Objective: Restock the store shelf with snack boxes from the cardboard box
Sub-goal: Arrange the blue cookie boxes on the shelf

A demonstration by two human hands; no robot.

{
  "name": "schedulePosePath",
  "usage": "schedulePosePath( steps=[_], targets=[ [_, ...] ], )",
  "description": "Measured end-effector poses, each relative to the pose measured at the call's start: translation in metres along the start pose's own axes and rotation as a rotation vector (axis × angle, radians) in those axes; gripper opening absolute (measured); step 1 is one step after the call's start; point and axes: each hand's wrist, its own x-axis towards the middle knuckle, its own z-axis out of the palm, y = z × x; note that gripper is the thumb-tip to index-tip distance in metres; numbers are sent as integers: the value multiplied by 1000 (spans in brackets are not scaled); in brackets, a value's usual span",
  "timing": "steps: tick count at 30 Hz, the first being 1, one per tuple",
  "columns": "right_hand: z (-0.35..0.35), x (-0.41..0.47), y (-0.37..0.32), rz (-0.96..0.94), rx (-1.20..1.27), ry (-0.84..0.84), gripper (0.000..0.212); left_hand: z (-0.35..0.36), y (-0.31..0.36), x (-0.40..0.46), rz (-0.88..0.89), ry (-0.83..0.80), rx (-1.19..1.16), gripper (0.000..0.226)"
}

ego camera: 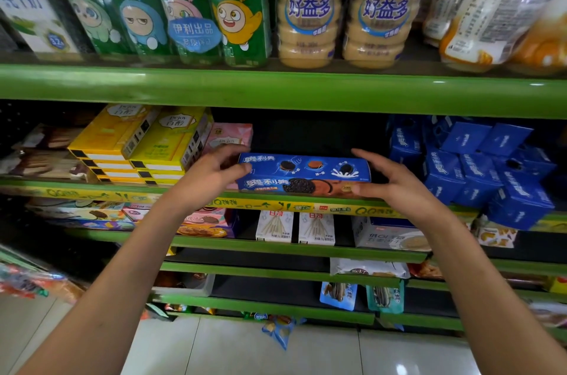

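Observation:
A long blue cookie box (303, 172) lies lengthwise at the front of the middle shelf (276, 206), in a dark gap between other stock. My left hand (208, 175) grips its left end, fingers over the top and thumb on the front. At the right end, my right hand (395, 184) holds the box with its thumb on the lower front corner and its fingers reaching over the top edge. The cardboard box is not in view.
Stacked yellow boxes (147, 147) and a pink box (230, 135) sit just left of the gap. Piled small blue boxes (478, 166) crowd the right. The green upper shelf edge (276, 89) with drink bottles (310, 6) hangs close overhead. Lower shelves hold more snacks.

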Motion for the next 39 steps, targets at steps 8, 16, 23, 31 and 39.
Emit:
schedulePosePath(
  steps=[8,16,23,31,39],
  targets=[
    [-1,-5,-8,-10,44,-26,70,3,12,-2,-12,61,82,24],
    [0,-24,-21,-150,-124,146,48,33,69,-1,231,182,318,26],
    [-39,-74,-23,-269,-203,335,20,102,134,30,373,-13,361,28],
    [-93,-95,17,-146,-877,469,43,191,195,67,386,-203,482,47],
    [-134,-98,42,-169,-979,444,46,265,239,96,164,-25,607,74]
  ],
)
